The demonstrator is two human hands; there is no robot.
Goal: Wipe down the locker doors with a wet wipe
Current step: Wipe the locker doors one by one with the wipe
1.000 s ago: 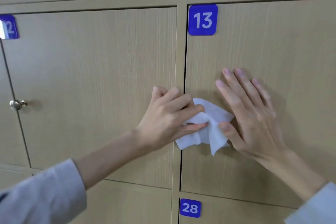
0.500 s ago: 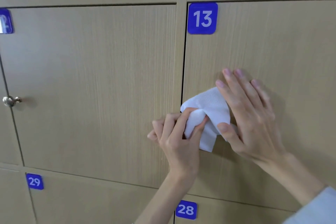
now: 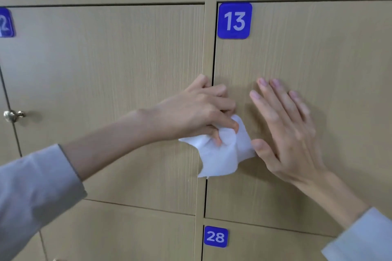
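Pinching a crumpled white wet wipe (image 3: 218,154) between thumb and curled fingers, the left hand (image 3: 197,110) holds it against the seam between two wood-grain locker doors. Just beside it, the right hand (image 3: 284,131) lies flat with fingers spread on door 13 (image 3: 318,59), thumb touching the wipe's edge. A brass knob (image 3: 12,115) sits far left, and the blue number plate 28 (image 3: 215,236) is below.

**Locker wall and what sat on its doors**

The tan wood-grain locker door (image 3: 307,53) bore a blue plate 13 (image 3: 234,21) at its upper left corner. The neighbouring door (image 3: 101,74) carried a brass knob (image 3: 12,115) and a cropped blue plate (image 3: 6,23), probably 12. Below was plate 28 (image 3: 215,236).
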